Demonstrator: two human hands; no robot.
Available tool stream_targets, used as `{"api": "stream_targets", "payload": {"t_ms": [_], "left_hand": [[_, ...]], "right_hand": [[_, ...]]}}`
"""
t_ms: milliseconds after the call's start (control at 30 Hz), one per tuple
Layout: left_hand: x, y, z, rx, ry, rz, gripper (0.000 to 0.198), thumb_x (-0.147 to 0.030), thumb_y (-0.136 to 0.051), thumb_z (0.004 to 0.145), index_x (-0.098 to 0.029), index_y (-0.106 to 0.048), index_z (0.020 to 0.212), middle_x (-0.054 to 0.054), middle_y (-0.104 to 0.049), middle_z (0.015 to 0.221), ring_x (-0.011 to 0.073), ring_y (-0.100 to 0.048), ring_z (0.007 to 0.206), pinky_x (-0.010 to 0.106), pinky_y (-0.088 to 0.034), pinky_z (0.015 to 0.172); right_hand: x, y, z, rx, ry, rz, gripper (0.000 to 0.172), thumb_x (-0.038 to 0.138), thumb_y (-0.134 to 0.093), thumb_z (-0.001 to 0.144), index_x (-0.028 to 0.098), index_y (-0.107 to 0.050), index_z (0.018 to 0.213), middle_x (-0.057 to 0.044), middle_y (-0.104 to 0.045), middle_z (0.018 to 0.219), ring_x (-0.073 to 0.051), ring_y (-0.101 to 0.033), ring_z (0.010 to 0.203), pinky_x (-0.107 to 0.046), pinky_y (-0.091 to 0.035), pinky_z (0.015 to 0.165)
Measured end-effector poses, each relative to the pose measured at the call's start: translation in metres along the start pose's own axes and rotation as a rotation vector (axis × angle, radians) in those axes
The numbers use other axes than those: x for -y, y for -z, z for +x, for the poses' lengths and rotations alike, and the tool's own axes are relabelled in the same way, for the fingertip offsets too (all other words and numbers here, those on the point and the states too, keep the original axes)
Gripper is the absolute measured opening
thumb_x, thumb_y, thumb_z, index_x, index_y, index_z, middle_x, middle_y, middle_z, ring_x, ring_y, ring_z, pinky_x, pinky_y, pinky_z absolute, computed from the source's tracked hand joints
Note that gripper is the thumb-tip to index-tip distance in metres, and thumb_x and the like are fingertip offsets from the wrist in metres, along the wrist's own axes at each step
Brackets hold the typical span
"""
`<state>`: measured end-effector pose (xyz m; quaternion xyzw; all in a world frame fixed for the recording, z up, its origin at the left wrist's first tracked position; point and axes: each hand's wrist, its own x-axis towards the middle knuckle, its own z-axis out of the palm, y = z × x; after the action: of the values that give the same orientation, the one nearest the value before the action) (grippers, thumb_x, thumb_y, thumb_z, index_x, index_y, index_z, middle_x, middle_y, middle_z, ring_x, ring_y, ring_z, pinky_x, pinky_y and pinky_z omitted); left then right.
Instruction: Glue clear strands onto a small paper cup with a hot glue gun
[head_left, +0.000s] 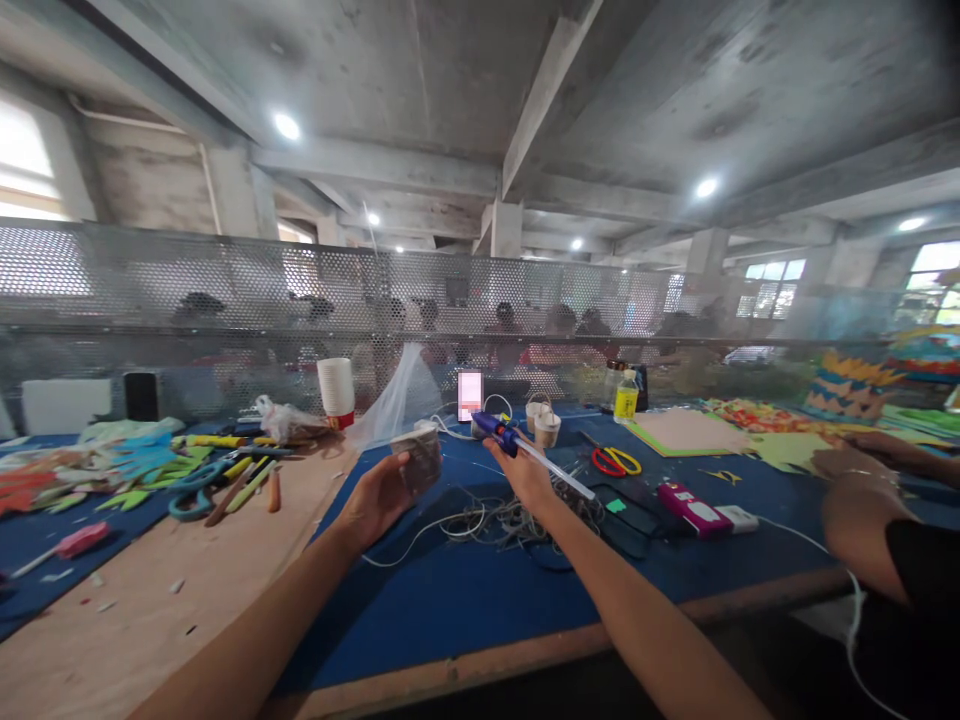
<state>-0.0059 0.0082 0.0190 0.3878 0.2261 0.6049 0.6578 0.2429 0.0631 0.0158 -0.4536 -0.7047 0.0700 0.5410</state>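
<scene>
My left hand (pixel 377 502) is closed around a small cup (pixel 420 462), greyish-brown on the outside with a pale rim, tilted above the blue table. In my right hand (pixel 527 478) is a blue hot glue gun (pixel 502 434), its nozzle pointing toward the far side. A long clear glue stick (pixel 566 478) sticks out of its back toward me. Cup and glue gun are apart. Under my right hand lies a tangled heap of grey string (pixel 510 520). Just beyond the glue gun stand small pale cups (pixel 547 430) with looped handles.
Scissors (pixel 616 461), a yellow-labelled bottle (pixel 625 400), paper sheets (pixel 682 432) and a magenta box (pixel 694 508) lie to the right, near another person's arm (pixel 862 510). Leftward are stacked white cups (pixel 335 390), tools (pixel 247 485) and coloured cutouts (pixel 142 458). A perforated metal screen (pixel 262 290) stands behind.
</scene>
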Motion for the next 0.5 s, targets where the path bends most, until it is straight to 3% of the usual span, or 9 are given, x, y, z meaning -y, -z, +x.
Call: {"api": "stream_targets", "payload": {"t_ms": [100, 200, 300, 500], "left_hand": [[0.0, -0.001, -0.001, -0.027, -0.003, 0.009, 0.034, -0.022, -0.063, 0.089, -0.013, -0.074, 0.12, 0.014, -0.079, 0.117, 0.0269, -0.074, 0.107, 0.038, -0.058, 0.096], [-0.002, -0.002, -0.002, -0.038, 0.012, 0.016, 0.034, -0.024, -0.064, 0.089, -0.011, -0.074, 0.119, 0.015, -0.079, 0.115, 0.0285, -0.074, 0.108, 0.039, -0.059, 0.092], [-0.003, -0.003, -0.003, -0.035, 0.024, 0.0, 0.035, -0.024, -0.064, 0.088, -0.012, -0.074, 0.119, 0.015, -0.079, 0.116, 0.0296, -0.074, 0.108, 0.04, -0.06, 0.09], [-0.004, -0.003, -0.004, -0.008, 0.021, -0.039, 0.042, -0.022, -0.065, 0.087, -0.012, -0.07, 0.127, 0.016, -0.078, 0.118, 0.0316, -0.074, 0.109, 0.045, -0.06, 0.092]], "right_hand": [[-0.009, 0.008, 0.005, 0.052, -0.13, -0.17, 0.037, 0.052, -0.057, 0.1, 0.021, -0.065, 0.117, -0.008, -0.077, 0.099, -0.025, -0.074, 0.094, -0.03, -0.052, 0.079], [-0.02, 0.011, 0.009, 0.106, -0.198, -0.294, 0.038, 0.04, -0.053, 0.102, 0.017, -0.055, 0.133, -0.014, -0.072, 0.12, -0.026, -0.072, 0.108, -0.031, -0.051, 0.087], [-0.03, 0.012, 0.014, 0.116, -0.247, -0.389, 0.043, 0.032, -0.054, 0.1, 0.011, -0.051, 0.137, -0.021, -0.064, 0.134, -0.03, -0.065, 0.123, -0.034, -0.049, 0.096], [-0.043, 0.015, 0.015, 0.169, -0.307, -0.514, 0.046, 0.024, -0.053, 0.097, 0.006, -0.049, 0.139, -0.026, -0.059, 0.138, -0.034, -0.063, 0.127, -0.038, -0.049, 0.101]]}}
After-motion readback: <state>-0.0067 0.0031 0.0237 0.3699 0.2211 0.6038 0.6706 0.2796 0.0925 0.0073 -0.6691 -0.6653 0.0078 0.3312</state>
